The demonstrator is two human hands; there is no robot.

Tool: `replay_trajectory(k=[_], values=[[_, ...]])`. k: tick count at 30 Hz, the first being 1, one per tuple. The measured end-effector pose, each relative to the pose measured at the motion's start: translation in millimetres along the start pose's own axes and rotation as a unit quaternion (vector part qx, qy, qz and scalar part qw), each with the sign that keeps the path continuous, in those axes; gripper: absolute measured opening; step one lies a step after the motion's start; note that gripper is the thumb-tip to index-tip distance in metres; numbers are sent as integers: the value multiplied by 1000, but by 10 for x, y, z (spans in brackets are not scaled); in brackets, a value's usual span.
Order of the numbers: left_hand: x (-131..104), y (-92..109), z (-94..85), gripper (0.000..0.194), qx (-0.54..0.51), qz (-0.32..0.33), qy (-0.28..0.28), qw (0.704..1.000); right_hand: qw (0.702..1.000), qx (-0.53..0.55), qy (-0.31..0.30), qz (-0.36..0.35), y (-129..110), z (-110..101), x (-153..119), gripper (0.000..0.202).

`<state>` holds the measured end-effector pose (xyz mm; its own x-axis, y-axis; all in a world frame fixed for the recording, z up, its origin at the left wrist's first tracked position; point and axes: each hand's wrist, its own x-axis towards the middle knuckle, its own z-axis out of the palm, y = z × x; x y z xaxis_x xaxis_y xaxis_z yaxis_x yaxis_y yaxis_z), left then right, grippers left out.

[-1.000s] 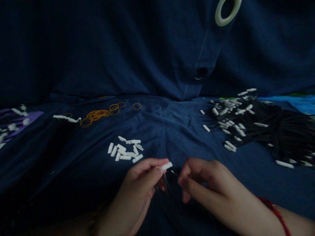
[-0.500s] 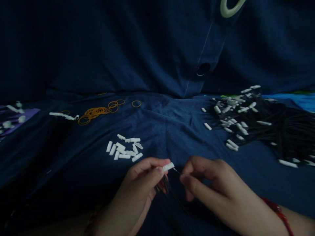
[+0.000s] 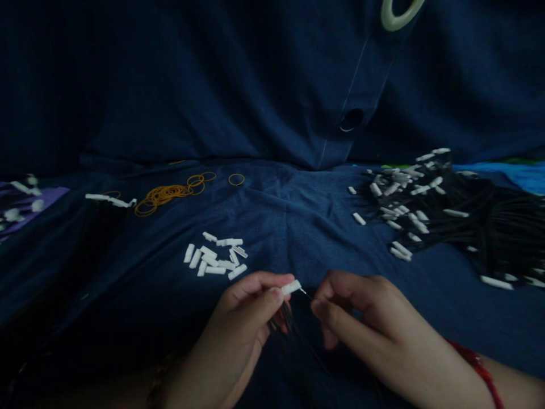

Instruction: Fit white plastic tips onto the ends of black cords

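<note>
My left hand [image 3: 251, 318] pinches a small white plastic connector [image 3: 292, 287] between thumb and forefinger. Several thin black wires [image 3: 293, 324] hang down below it, beside the left fingers. My right hand [image 3: 361, 318] is closed in a pinch on a thin dark wire [image 3: 310, 295], whose pale metal tip is at the connector's right end. Whether the tip is inside or only touching, I cannot tell. Just beyond the left hand lies a loose group of white connectors [image 3: 215, 266] on the dark blue cloth [image 3: 298, 227].
Orange rubber bands [image 3: 166, 195] lie further back on the left. Bundled black wires with white connectors [image 3: 489, 221] are heaped at the right. Another dark bundle with white connectors [image 3: 110, 200] lies left, near a purple cloth [image 3: 53, 201]. Blue cloth hangs behind.
Both hands stay in nearly the same place. The wire tip and connector have shifted very slightly.
</note>
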<state>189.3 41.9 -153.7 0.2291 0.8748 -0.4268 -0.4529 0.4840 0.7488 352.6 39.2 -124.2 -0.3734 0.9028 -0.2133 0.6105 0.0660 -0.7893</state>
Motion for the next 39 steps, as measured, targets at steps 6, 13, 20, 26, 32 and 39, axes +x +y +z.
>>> replay_trajectory(k=[6,13,20,26,32,39], values=[[3,-19,-14,10,50,21,-2,999,1000,-4,2,3,6,16,19,23],[35,-66,-71,14,156,54,-15,986,1000,-12,17,5,-11,69,2,22],[14,-61,-98,12,228,77,-21,970,1000,-4,13,0,-29,90,-15,22],[15,-85,-103,14,244,66,-37,967,1000,-5,1,14,-38,84,-20,23],[10,-73,-66,11,157,44,-27,986,978,-183,68,-74,10,59,-5,10],[-6,-23,-30,12,125,43,-22,991,993,75,-61,-62,73,-181,24,36]])
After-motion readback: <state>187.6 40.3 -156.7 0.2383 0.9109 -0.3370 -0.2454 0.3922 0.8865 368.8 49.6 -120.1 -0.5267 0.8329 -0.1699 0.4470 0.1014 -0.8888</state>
